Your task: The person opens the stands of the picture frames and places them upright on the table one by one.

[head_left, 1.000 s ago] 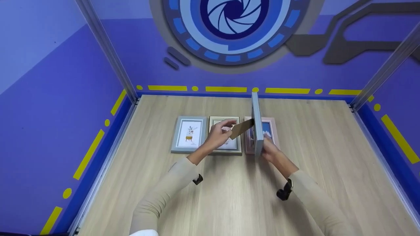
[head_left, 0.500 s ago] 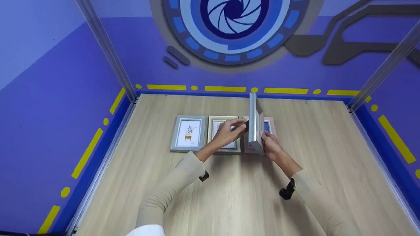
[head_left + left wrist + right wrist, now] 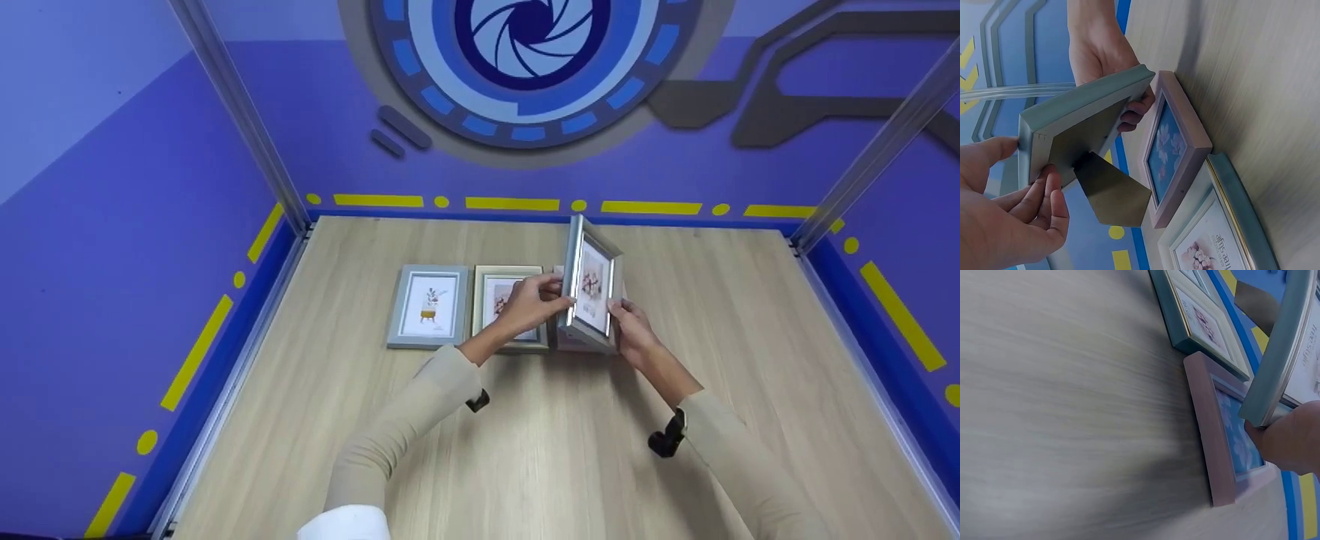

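Observation:
A silver picture frame [image 3: 592, 283] with a flower print is held upright and turned over the pink frame. My left hand [image 3: 531, 306] pinches its left edge, thumb at the front and fingers behind. The opposite edge is gripped by my right hand [image 3: 639, 336]. On its dark back, in the left wrist view, a stand leg [image 3: 1114, 196] juts out. Beneath lies a pink frame [image 3: 1216, 439] with white flowers on blue, mostly covered in the head view. A gold-edged frame [image 3: 504, 286] lies left of it, partly behind my left hand.
A blue-grey frame [image 3: 429, 306] with a potted-plant print lies at the left end of the row. The wooden tabletop [image 3: 525, 442] is bounded by a purple-blue back wall [image 3: 315, 127] and side walls. Metal posts [image 3: 247, 112] stand at the back corners.
The held picture frame has turned from edge-on, so its printed front shows. My left hand has moved right, from the stand leg to the frame's left edge. My right hand has shifted slightly right.

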A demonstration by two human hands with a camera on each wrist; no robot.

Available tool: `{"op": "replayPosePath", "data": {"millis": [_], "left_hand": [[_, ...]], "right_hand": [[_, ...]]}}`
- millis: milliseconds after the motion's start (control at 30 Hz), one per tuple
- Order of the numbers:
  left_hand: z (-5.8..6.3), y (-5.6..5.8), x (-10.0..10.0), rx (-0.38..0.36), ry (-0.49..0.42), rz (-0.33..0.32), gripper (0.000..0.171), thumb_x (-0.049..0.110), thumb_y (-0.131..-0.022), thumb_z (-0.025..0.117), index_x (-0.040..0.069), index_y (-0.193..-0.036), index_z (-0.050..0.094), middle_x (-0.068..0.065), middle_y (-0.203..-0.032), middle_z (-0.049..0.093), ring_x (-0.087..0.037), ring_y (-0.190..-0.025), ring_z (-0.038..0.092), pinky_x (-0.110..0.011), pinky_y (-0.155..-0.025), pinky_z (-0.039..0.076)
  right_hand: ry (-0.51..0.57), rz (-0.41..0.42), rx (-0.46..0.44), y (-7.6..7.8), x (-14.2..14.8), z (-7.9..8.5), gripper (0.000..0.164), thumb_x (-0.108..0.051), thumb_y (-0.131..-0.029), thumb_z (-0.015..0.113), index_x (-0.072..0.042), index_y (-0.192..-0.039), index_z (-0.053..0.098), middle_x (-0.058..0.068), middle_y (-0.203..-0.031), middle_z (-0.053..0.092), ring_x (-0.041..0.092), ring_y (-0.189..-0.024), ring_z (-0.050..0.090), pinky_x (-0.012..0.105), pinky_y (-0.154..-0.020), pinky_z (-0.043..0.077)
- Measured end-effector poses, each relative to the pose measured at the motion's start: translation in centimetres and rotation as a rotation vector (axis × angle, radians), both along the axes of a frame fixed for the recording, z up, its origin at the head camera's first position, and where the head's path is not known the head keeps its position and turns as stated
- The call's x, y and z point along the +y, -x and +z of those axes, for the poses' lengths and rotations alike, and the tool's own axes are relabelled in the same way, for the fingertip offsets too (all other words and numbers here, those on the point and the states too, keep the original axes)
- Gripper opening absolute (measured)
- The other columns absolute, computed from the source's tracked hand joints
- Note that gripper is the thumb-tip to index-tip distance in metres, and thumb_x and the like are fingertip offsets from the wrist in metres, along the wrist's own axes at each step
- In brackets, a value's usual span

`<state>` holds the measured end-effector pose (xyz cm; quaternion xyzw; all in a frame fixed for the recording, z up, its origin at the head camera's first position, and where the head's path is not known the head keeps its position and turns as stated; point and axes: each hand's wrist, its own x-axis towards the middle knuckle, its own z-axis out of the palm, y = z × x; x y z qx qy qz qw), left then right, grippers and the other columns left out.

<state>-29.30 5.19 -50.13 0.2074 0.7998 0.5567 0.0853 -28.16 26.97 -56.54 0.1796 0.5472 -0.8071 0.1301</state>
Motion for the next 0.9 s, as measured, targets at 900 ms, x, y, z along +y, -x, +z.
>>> {"op": "replayPosePath", "data": {"millis": [900], "left_hand": [[-2.0,1.7,7.6,-0.037,0.056,0.042,0.035,0.004,-0.081,0.068,0.003,-0.116,0.065,-0.008,-0.094,0.071,-0.007,-0.07,0.06,-0.014,-0.059,0.049]], "right_hand": [[-0.103,-0.125,0.055,-1.9,7.7,3.1,0.054,-0.009,-0.103,0.03,-0.009,-0.152,0.007,0.003,-0.159,0.01,0.011,-0.143,0.013,0.029,-0.118,0.012]]}}
